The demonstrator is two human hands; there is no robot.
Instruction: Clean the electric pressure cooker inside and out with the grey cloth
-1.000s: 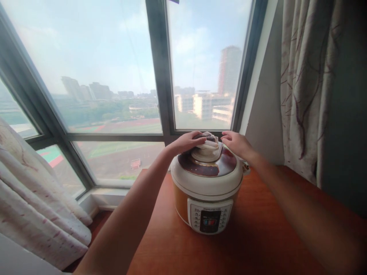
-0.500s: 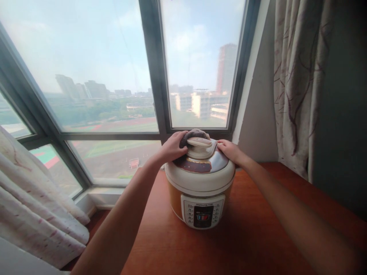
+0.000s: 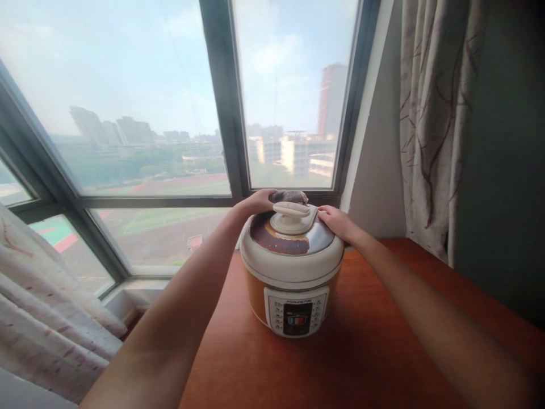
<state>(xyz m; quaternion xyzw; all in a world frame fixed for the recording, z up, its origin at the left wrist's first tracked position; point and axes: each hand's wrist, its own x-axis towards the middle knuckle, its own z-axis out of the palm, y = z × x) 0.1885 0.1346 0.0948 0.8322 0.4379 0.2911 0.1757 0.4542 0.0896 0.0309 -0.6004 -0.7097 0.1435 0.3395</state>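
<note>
An electric pressure cooker (image 3: 289, 272), cream and tan with a control panel on its front, stands upright on the wooden table. Its shiny lid has a large brown patch and a cream handle (image 3: 291, 210). Behind that handle my left hand (image 3: 260, 201) is closed on a crumpled dark grey cloth (image 3: 289, 197) against the far part of the lid; some of its fingers are hidden. My right hand (image 3: 335, 220) grips the right edge of the lid, fingertips on the metal near the handle's base.
The reddish-brown wooden table (image 3: 264, 375) reaches up to a large window with a dark frame (image 3: 238, 113). A patterned curtain (image 3: 430, 125) hangs at the right, another curtain (image 3: 46, 307) at the left. A pale slanted wall (image 3: 374, 165) borders the window.
My left hand has moved the cloth from beside the handle to behind it, uncovering more of the brown patch. My right hand stays on the lid's edge. The view has shifted slightly.
</note>
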